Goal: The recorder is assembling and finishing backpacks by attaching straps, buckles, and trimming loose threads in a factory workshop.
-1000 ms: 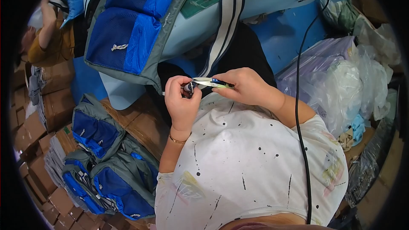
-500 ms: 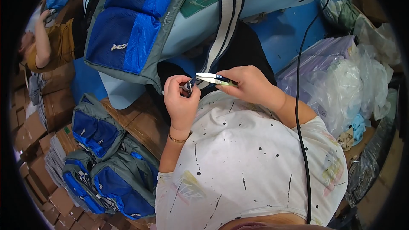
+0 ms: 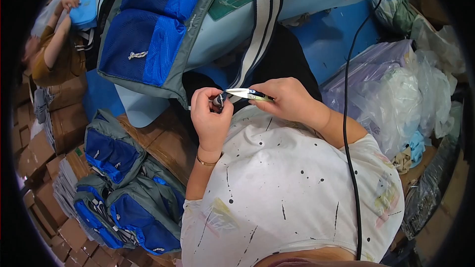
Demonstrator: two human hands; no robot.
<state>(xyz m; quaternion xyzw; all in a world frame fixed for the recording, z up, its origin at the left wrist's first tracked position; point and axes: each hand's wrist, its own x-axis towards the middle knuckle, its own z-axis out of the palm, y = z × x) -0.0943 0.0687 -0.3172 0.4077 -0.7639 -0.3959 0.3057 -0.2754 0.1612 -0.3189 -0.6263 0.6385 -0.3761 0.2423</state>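
Note:
My left hand (image 3: 208, 118) is closed, pinching a small dark folded end with a pale part at the fingertips. This seems to belong to the striped cream-and-navy strap (image 3: 265, 22), which hangs from the table edge down toward my lap. In my right hand (image 3: 294, 101) is a pair of thread snips (image 3: 241, 93), its blades pointing left. The blade tips meet the strap end beside my left fingers and are nearly together. Just beyond my left hand, a grey-and-blue bag (image 3: 131, 49) with mesh pockets and cord pulls hangs over the table.
The pale blue table (image 3: 316, 1) curves across the top. A black cable (image 3: 348, 118) runs down over my right side. Several finished-looking bags (image 3: 133, 202) are piled at lower left, plastic-wrapped goods (image 3: 391, 89) at right. Another person (image 3: 59, 54) handles a blue item at upper left.
The snips' blades have come closer together and shifted slightly left at the strap end. My left hand stays put. The other person's hands and blue item have shifted.

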